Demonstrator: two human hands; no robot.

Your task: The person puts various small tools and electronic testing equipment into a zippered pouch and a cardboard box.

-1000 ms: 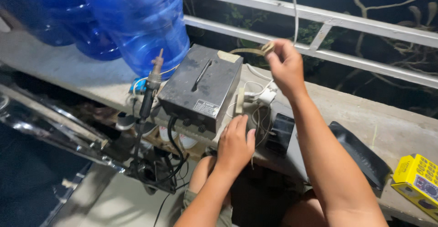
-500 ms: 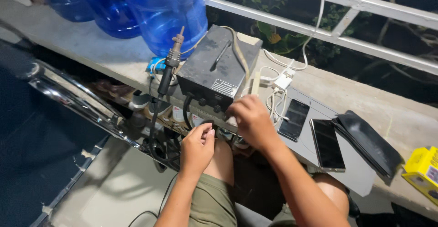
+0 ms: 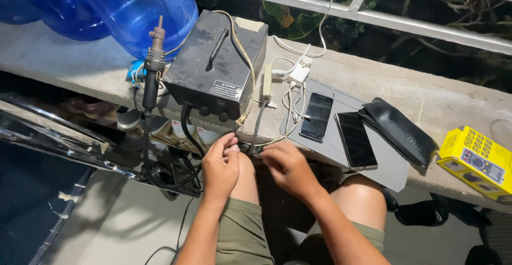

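Both hands meet just below the front edge of the worktop (image 3: 437, 102), under the black control box (image 3: 216, 65). Left hand (image 3: 220, 167) has its fingers curled together around a thin dark cable (image 3: 258, 122), which hangs down from the front of the box; right hand (image 3: 288, 170) is half closed beside it, and I cannot tell if it pinches anything. A pull on this cable could drag the box forward off the ledge. To the right of the box lie a white charger (image 3: 298, 74) and two dark phones (image 3: 316, 117); its loose cords could catch.
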